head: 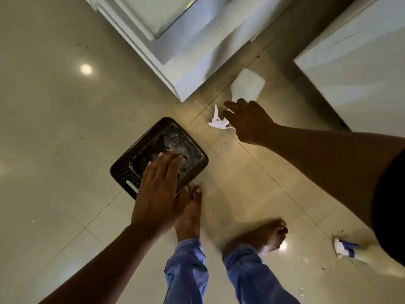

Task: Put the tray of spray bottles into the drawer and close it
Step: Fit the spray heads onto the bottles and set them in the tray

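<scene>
The dark tray [159, 156] sits on the tiled floor [54, 128] with nothing in it. Above it the left hand [158, 189] hovers flat, fingers spread, holding nothing. The right hand [249, 121] reaches, fingers loosely open, onto a white spray bottle [246, 85] lying nearby. Another bottle [346, 250] lies well apart.

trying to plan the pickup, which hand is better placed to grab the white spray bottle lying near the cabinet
Right. The right hand reaches over the white spray bottle, fingers open by its trigger head. The left hand hovers over the dark tray, farther away.
</scene>
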